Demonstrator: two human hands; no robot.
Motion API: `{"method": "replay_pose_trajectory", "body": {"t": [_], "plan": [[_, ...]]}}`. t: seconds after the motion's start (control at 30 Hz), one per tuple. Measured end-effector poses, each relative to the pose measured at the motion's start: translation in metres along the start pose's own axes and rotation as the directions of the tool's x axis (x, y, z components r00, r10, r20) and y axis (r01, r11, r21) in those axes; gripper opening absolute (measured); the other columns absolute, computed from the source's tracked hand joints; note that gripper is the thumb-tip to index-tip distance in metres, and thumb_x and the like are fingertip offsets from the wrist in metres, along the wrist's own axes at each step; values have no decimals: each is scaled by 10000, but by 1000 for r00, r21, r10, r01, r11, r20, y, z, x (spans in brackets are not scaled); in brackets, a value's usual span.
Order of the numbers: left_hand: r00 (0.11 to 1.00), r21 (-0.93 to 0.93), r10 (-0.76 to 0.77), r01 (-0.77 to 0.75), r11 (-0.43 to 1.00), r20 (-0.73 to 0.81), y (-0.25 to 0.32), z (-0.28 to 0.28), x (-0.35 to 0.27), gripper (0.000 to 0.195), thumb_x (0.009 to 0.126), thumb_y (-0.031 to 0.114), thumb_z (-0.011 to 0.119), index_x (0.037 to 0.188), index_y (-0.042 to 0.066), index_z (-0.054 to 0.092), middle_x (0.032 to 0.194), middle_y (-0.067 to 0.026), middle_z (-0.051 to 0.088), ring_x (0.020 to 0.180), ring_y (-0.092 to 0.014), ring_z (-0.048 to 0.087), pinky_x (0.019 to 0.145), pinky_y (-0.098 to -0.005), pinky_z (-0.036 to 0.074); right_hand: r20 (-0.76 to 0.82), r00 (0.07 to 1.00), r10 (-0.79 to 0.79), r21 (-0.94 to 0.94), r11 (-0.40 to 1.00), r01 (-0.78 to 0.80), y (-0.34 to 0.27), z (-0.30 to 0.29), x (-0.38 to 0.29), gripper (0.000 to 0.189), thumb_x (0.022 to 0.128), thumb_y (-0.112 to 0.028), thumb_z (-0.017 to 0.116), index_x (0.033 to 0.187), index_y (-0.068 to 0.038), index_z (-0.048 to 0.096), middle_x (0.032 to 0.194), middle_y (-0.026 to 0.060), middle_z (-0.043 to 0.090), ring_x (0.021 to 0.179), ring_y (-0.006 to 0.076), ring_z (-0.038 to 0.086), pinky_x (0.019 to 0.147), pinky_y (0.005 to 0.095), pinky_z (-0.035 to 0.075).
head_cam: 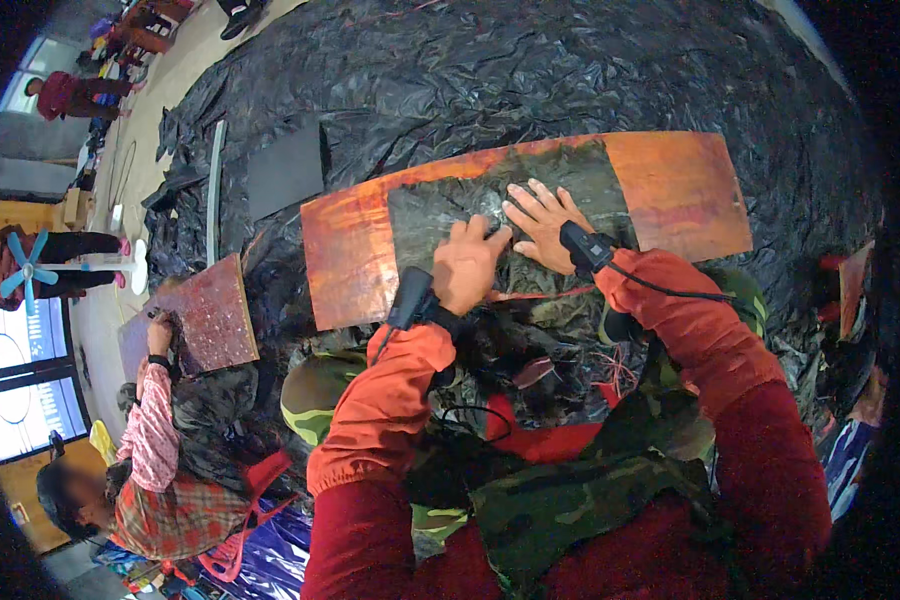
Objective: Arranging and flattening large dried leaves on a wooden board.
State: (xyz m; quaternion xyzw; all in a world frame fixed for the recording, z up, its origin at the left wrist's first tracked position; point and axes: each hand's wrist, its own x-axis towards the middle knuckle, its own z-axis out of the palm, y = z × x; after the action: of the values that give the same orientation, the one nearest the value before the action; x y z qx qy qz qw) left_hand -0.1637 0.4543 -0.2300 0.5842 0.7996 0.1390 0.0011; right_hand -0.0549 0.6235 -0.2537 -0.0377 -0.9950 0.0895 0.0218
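A long reddish-brown wooden board (682,195) lies across in front of me. A dark, thin sheet (435,214) covers its middle and hangs past its near edge. On this sheet rests my left hand (461,262), its fingers partly bent. Just to its right, my right hand (544,225) lies flat on the same sheet with its fingers spread. The fingertips of the two hands are close together. Neither hand grips anything that I can see. A red strip (544,294) runs along the board's near edge, below my hands.
Crumpled black plastic sheeting (495,67) covers the floor. At left are a flat black panel (285,172), a metal strip (215,195) and a co-worker's hand (160,334) on a speckled red board (214,319). Behind stands a fan (28,271). Thin red strands (619,371) lie near my legs.
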Motion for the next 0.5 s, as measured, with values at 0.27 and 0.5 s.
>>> {"method": "replay_pose_trajectory", "body": {"t": [0.27,0.5], "plan": [[728,-405,-675,657,636,120,-69,-23,-24,317,757,99,644,1059,38,570,961,-162,606,886,-325,583,781,-402,464,20,999,29,5,1000,-29,1,-1,0,653,791,-399,619,1339,-119,400,1443,114,286,1326,347,248,1009,569,277],[623,-811,-642,585,3,447,-81,-43,-23,311,745,36,645,1054,27,614,903,-75,652,818,-209,607,718,-356,490,56,991,121,34,992,-123,-16,-2,14,730,749,-453,643,1347,-119,391,1434,129,293,1308,379,267,993,593,272]]}}
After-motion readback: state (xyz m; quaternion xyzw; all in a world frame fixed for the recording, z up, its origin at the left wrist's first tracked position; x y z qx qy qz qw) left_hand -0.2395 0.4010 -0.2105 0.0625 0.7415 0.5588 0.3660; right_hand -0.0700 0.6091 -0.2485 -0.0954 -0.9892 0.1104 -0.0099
